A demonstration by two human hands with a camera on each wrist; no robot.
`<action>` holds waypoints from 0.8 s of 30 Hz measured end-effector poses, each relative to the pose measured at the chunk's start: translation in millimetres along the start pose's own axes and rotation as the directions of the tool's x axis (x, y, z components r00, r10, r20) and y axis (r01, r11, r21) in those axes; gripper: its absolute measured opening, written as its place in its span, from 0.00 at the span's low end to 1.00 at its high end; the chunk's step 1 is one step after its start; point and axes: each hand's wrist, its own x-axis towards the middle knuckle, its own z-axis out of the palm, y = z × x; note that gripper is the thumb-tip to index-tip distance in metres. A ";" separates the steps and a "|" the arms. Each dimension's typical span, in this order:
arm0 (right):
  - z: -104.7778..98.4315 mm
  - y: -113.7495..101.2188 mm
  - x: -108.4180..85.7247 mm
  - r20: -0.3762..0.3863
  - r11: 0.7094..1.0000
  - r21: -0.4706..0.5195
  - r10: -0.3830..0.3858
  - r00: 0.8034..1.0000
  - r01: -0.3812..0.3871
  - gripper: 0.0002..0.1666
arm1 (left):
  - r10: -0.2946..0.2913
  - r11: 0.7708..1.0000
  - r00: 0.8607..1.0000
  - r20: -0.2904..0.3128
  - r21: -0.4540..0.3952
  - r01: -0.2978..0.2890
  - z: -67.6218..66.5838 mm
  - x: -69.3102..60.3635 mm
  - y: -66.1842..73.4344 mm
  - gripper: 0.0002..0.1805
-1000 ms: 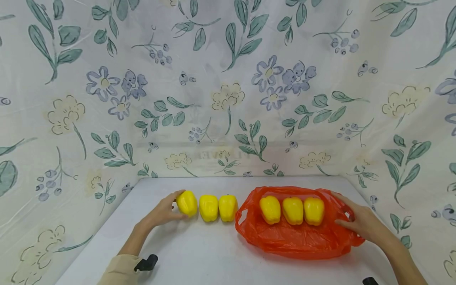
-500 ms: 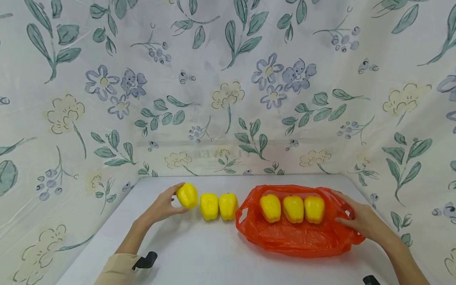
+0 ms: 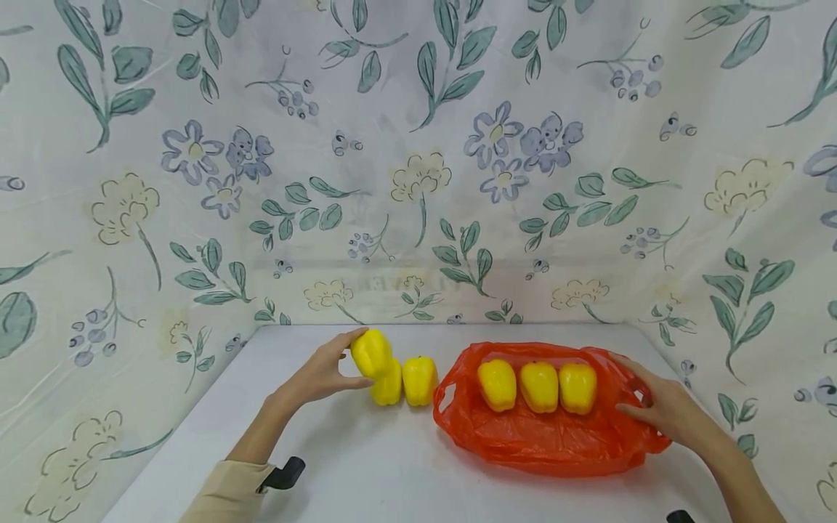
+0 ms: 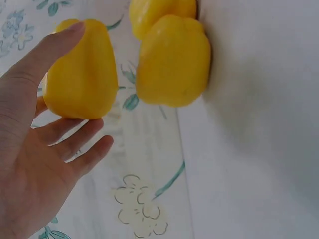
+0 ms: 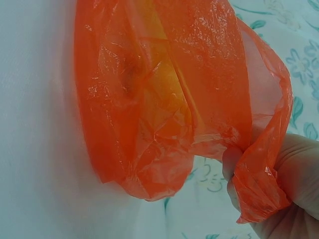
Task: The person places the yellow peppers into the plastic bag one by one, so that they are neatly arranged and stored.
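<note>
My left hand (image 3: 325,372) grips a yellow bell pepper (image 3: 370,353) between thumb and fingers, raised off the table. In the head view it partly covers another yellow bell pepper (image 3: 387,391) standing behind it; a further bell pepper (image 3: 420,380) stands just to the right. The left wrist view shows the held pepper (image 4: 82,74) apart from a standing pepper (image 4: 174,62). At right, a red plastic bag (image 3: 549,439) lies spread with its mouth wide, three bell peppers (image 3: 539,386) in a row inside. My right hand (image 3: 670,408) pinches the bag's right handle (image 5: 264,184).
Everything rests on a white table (image 3: 392,465), its back edge meeting a hanging floral cloth (image 3: 418,240). The bag's left loop handle (image 3: 447,396) lies close to the rightmost standing pepper. A black wrist strap piece (image 3: 285,473) juts from the left sleeve (image 3: 225,494).
My left hand has lifted the leftmost bell pepper off the table and carried it up and right, over the neighbouring pepper. The right hand and the bag have stayed put.
</note>
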 end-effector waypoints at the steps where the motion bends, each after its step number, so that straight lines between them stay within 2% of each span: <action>1: -0.3 -0.1 0.2 -0.003 1.000 0.001 -0.001 1.000 0.001 0.52 | 0.006 1.000 1.000 0.007 -0.002 -0.006 0.6 1.8 3.9 0.53; 14: 0.4 1.0 0.4 -0.010 1.000 0.017 -0.013 1.000 0.013 0.52 | 0.111 0.992 0.992 0.053 -0.058 -0.108 20.8 28.0 41.7 0.51; 17: -0.1 0.0 0.2 -0.006 1.000 0.018 -0.003 1.000 0.003 0.53 | 0.140 0.989 0.988 0.061 -0.048 -0.137 25.4 35.7 52.6 0.51; 24: 0.3 0.2 -0.8 -0.011 1.000 0.013 -0.007 1.000 0.007 0.52 | 0.164 0.986 0.976 0.144 -0.055 -0.158 39.8 52.9 81.4 0.50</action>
